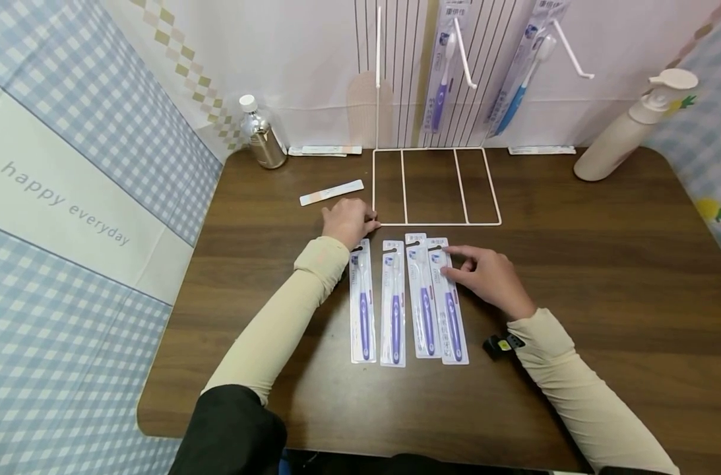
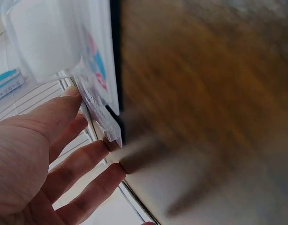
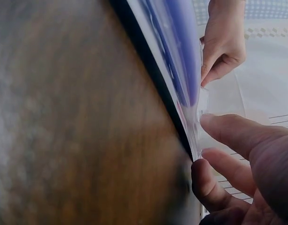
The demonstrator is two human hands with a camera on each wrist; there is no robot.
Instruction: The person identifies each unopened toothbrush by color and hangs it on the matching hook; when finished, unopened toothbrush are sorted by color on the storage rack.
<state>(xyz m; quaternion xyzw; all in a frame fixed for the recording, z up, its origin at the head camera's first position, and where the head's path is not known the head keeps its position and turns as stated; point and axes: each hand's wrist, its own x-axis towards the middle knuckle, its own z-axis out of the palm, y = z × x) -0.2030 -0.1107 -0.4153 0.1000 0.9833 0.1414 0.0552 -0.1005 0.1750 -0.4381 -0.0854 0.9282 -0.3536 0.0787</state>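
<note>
Looking down from the head view, we see four packaged purple toothbrushes lying side by side on the brown table (image 1: 574, 264), just in front of the white wire rack (image 1: 436, 223).

Left hand (image 1: 348, 221): it rests at the rack's front left corner, directly above the leftmost toothbrush pack (image 1: 362, 310). In the left wrist view the fingers (image 2: 83, 161) are nearly straight and slightly spread, their tips touching the top edge of that pack (image 2: 94, 75). We see no curl round the pack; the hand presses or touches rather than grips.

Right hand (image 1: 491, 277): it lies over the upper part of the rightmost toothbrush pack (image 1: 450, 310), index finger extended toward the pack's top. In the right wrist view the thumb and a fingertip (image 3: 223, 129) meet the pack's edge (image 3: 181, 70), which is lifted slightly off the table there. We cannot tell with certainty whether this is a full pinch, though the digits close on the edge from both sides.

The two middle packs (image 1: 409, 303) lie untouched between the hands.

Surroundings: two further toothbrush packs (image 1: 443, 66) hang on the rack's hooks. A metal bottle (image 1: 262, 135) stands at the rear left, a cream spray bottle (image 1: 630, 128) at the rear right. A white strip (image 1: 332, 192) lies left of the rack.
</note>
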